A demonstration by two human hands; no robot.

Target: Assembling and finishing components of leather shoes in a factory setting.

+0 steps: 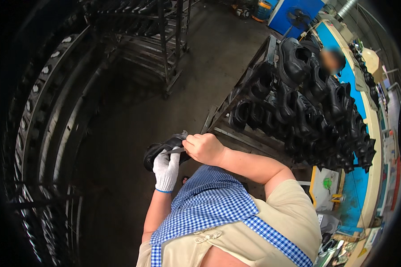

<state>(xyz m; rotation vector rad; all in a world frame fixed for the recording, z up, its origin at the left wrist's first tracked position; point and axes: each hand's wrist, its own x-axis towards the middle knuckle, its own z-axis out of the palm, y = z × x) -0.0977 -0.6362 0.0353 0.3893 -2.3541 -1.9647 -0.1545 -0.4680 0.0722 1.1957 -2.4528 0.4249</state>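
Observation:
In front of my apron, a black shoe (pixel 152 153) is held up off the floor. My left hand (pixel 166 170), in a white knit glove with a blue cuff edge, is closed round its near side. My bare right hand (pixel 204 148) is in a fist at the shoe's right end. From that fist a knife (pixel 174 151) points left, its thin grey blade lying across the shoe close to the gloved fingers. The handle is hidden inside the fist, and whether the edge touches the shoe cannot be made out.
To the right, a metal rack (pixel 240 139) carries many black shoes (pixel 294 62). Another shoe rack (pixel 165 44) stands at the far left, with curved-looking rails (pixel 53 115) along the left. A blue-topped bench (pixel 358 196), a fan (pixel 298 18) and another person (pixel 332 60) are beyond the right rack.

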